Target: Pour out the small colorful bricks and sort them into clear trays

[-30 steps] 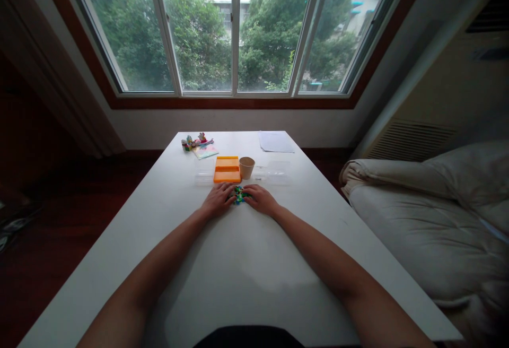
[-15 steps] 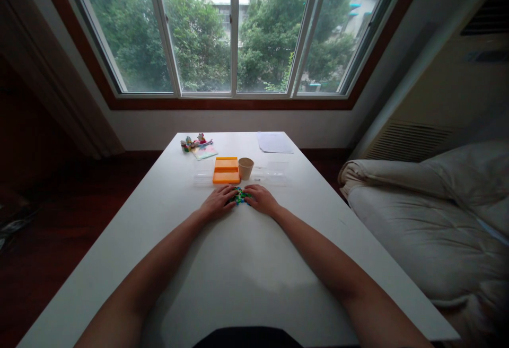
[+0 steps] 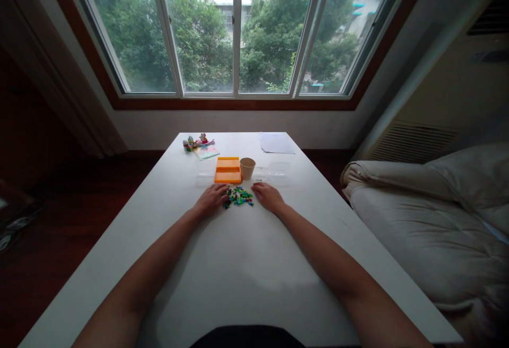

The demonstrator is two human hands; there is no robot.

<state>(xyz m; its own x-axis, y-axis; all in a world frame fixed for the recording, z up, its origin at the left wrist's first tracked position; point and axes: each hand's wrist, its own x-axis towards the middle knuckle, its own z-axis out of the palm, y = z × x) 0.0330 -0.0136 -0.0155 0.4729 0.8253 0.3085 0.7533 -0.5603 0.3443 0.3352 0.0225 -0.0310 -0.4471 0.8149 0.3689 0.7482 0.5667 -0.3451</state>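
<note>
A loose spread of small green, blue and dark pieces (image 3: 239, 196), like tiny building bricks, lies on the white table (image 3: 238, 263). At its left edge rests my left hand (image 3: 212, 199), palm down, fingers stretched out and touching the nearest pieces. My right hand (image 3: 269, 196) lies just right of the spread, its fingers extended and slightly bent, with a small gap to the pieces. Neither hand visibly holds anything. Right behind the pieces stand an orange tray with compartments (image 3: 228, 169) and a brown paper cup (image 3: 247, 168).
Clear plastic containers (image 3: 278, 173) sit right of the cup, with another clear container (image 3: 204, 172) left of the tray. Small colourful figures (image 3: 194, 142) and a patterned sheet (image 3: 207, 151) lie at the far left. White papers (image 3: 277, 142) lie far right. A sofa (image 3: 413, 220) flanks the table.
My hands have moved apart, away from the pile they were covering. The pieces now lie more spread out and uncovered between them.
</note>
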